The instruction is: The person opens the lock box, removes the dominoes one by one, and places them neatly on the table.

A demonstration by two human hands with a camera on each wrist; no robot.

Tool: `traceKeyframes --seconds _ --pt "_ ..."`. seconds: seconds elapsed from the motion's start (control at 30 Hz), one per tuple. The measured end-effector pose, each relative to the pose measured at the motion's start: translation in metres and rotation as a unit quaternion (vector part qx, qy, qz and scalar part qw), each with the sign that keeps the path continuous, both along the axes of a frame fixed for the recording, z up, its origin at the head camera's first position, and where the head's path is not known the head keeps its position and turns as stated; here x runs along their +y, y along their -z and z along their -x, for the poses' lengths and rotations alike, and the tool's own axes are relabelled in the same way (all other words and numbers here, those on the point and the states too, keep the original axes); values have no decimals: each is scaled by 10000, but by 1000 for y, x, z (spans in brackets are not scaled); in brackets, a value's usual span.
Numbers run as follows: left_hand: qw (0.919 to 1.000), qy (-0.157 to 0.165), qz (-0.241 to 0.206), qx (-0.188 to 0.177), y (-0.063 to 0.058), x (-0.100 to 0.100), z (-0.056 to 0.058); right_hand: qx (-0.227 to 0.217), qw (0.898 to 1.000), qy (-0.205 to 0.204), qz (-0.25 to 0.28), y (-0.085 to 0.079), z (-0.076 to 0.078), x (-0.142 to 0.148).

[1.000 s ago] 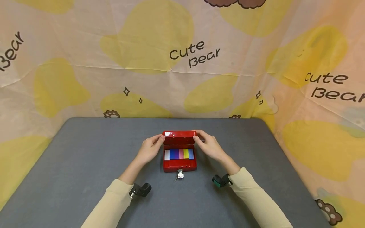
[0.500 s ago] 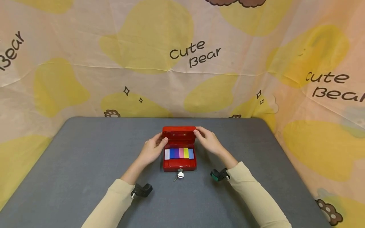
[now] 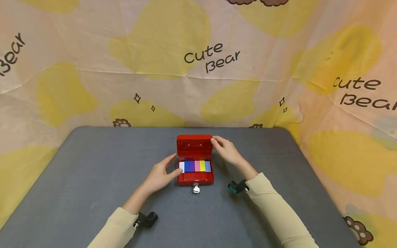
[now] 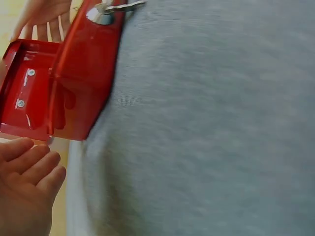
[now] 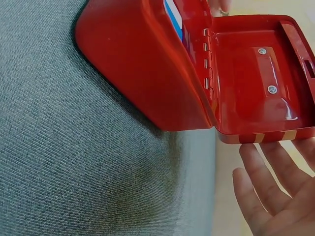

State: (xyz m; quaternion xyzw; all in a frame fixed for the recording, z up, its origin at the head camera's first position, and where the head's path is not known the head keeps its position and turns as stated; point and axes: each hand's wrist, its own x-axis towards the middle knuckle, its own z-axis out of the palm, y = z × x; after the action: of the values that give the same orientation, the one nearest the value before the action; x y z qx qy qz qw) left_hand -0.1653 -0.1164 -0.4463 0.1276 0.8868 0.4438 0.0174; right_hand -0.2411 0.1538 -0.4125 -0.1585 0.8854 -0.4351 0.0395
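A small red metal cash box (image 3: 195, 179) stands on the table with its hinged lid (image 3: 194, 148) upright. Inside lies a row of coloured blocks (image 3: 197, 166) in white, blue, purple, pink, yellow and light blue. A key (image 3: 196, 189) sits in the lock at the front. At the lid's upper right edge, my right hand (image 3: 227, 151) has its thumb in front and its fingers behind; in the right wrist view, the fingers (image 5: 283, 169) meet the lid's side. My left hand (image 3: 159, 175) is beside the box, fingers extended, its thumb overlapping the left rim near the white block.
The grey table (image 3: 93, 179) has a patterned yellow and cream curtain (image 3: 155, 51) behind it and at its sides. Black wrist devices (image 3: 148, 219) are worn on both arms, close above the table.
The lid has swung further back to upright. My left hand has left the lid's edge and come down and toward me to the box's left side. My right hand has risen slightly with the lid.
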Motion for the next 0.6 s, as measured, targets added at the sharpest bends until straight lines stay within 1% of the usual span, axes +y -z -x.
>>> traceKeyframes --seconds 0.13,0.27,0.47,0.6 --pt "9996 142 -88 -247 6 0 -4 -37 10000 5 42 0 2 1" --pt "9989 129 -147 -433 9 3 -6 -114 9999 -24 23 -1 3 0" --pt "9985 136 -68 -518 12 7 -7 -234 9997 -24 37 -1 4 -1" --pt "9988 186 -73 -441 15 8 -7 -227 9997 -37 56 0 4 0"
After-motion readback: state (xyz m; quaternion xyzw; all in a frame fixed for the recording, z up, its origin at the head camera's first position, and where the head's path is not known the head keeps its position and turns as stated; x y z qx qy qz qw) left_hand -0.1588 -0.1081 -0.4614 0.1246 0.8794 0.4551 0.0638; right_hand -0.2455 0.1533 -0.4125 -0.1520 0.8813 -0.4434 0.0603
